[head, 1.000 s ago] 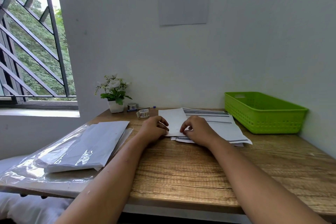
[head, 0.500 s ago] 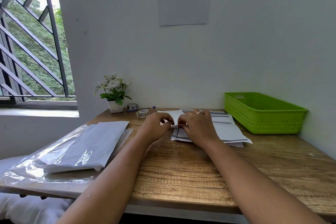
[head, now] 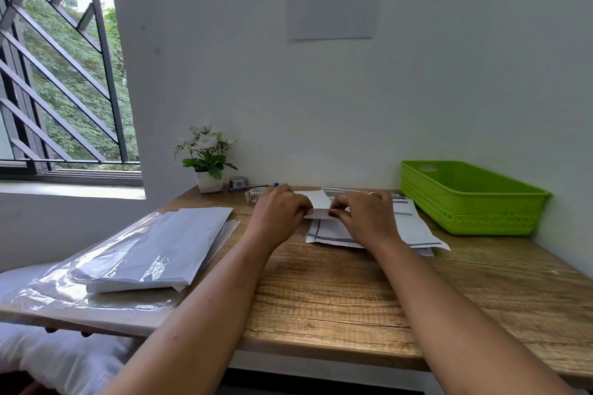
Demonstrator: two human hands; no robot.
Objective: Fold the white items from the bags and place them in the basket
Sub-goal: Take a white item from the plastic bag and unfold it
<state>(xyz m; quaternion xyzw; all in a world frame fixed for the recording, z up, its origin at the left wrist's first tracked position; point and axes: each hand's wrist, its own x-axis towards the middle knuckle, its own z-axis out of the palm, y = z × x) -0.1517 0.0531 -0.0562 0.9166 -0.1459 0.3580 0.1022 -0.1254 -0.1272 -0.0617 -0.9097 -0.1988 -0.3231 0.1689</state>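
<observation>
white item (head: 316,202) (flap folded over) | pinched: left hand (head: 278,212), right hand (head: 365,218)

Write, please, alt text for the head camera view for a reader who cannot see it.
A person's left hand and right hand pinch a white item above grey-striped white sheets on a wooden table. A green basket stands at the right; clear bags of white items lie at the left.

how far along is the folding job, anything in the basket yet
Done: nothing visibly; no folded piece shows in the green basket, though its floor is hidden. In hand: the left hand and right hand pinch a white item mid-fold over the striped sheets. Left: the white stack lies inside its clear bag, and the held item must go in the basket.
</observation>
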